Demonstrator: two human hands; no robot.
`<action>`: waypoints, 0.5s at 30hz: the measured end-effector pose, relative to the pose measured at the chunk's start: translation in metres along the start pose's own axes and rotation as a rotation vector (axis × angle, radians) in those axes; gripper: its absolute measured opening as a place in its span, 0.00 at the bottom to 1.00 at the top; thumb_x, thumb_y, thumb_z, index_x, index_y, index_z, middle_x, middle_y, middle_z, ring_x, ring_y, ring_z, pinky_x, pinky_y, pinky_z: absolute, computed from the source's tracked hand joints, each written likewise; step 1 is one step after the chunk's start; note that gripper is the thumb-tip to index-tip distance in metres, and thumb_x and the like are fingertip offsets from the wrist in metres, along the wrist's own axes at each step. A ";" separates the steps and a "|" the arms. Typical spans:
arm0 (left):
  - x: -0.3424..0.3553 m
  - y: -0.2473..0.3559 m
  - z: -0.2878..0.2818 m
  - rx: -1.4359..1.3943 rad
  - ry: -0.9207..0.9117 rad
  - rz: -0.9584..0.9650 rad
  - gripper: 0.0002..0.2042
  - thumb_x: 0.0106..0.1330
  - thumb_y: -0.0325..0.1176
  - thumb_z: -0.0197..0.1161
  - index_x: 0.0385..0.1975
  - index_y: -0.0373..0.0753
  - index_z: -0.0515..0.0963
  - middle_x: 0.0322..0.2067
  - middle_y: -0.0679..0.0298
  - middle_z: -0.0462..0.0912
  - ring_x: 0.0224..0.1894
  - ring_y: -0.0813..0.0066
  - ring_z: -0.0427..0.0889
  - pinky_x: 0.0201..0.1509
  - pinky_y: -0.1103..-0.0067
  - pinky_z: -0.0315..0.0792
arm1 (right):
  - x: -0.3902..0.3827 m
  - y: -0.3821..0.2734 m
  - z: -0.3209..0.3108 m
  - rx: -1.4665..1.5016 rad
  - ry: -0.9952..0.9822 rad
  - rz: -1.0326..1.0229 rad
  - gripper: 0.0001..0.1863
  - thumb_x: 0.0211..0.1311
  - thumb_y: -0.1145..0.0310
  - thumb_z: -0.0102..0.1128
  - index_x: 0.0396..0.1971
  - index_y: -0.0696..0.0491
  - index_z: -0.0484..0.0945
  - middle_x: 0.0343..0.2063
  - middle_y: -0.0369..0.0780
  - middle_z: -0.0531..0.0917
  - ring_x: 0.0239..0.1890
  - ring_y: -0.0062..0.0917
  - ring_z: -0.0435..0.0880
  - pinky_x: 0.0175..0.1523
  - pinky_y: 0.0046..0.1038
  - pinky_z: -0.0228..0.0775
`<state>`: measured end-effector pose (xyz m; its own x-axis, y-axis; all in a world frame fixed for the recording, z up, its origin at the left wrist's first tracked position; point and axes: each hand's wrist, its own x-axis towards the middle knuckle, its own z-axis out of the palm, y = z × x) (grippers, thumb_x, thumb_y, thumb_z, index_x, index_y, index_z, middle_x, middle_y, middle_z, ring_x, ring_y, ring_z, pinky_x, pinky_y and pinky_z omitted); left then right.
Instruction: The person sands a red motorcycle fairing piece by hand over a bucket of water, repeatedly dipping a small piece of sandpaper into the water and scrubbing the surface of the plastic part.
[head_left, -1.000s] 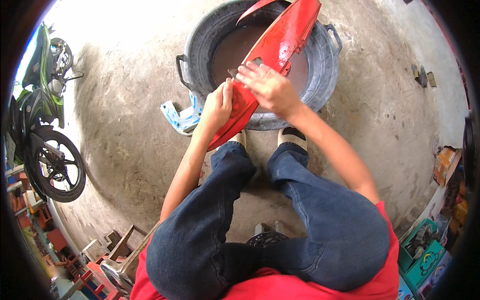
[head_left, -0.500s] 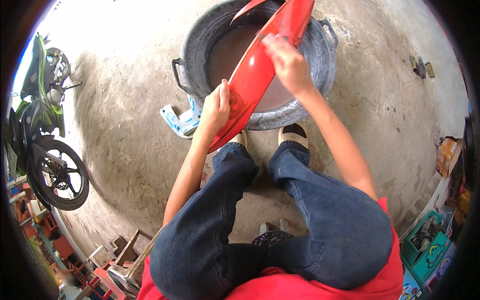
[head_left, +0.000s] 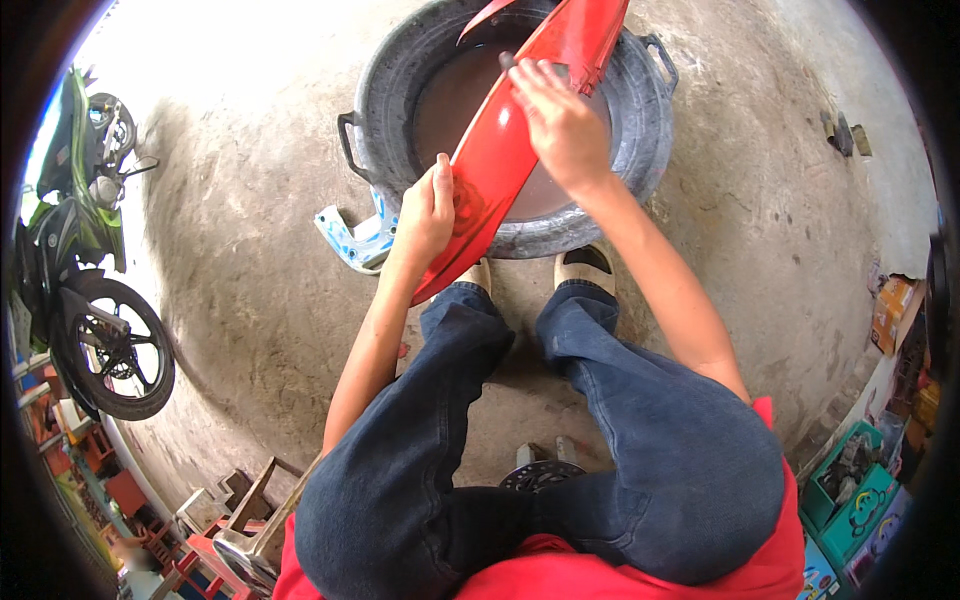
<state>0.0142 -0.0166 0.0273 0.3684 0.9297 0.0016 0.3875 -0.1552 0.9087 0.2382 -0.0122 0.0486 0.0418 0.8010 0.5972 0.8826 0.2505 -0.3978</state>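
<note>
A long, glossy red plastic panel (head_left: 497,142), apparently a motorcycle body part, slants over a dark round tub (head_left: 388,90). My left hand (head_left: 428,212) is closed around the panel's left edge near its lower end, thumb up along the rim. Across the upper part lies my right hand (head_left: 566,128), fingers together and pressed on the red surface. Under its fingertips a dark grey piece (head_left: 507,61), which looks like sandpaper, sticks out past the panel's edge. Murky brownish water (head_left: 450,105) stands in the tub. Another red pointed part (head_left: 484,20) shows at the tub's far rim.
A white-and-blue plastic part (head_left: 350,240) lies on the concrete floor left of the tub. At the far left stands a green-and-black motorcycle (head_left: 85,250). A brake disc (head_left: 540,476) is between my legs. Wooden stools (head_left: 262,510) are lower left, a green box (head_left: 850,480) lower right.
My right hand has slid slightly toward the panel's left edge, and the dark piece now shows past that edge. My left hand keeps its hold on the panel.
</note>
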 end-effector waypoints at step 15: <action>-0.001 -0.004 -0.004 0.041 0.018 0.030 0.22 0.86 0.41 0.42 0.34 0.29 0.74 0.22 0.46 0.73 0.24 0.49 0.70 0.33 0.61 0.67 | -0.031 0.015 0.004 0.066 -0.013 -0.044 0.23 0.70 0.72 0.52 0.63 0.56 0.80 0.65 0.49 0.79 0.69 0.41 0.77 0.74 0.39 0.68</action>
<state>0.0089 -0.0159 0.0253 0.3651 0.9303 0.0361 0.4114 -0.1960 0.8901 0.2481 -0.0308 0.0216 -0.0032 0.7954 0.6061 0.8504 0.3210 -0.4168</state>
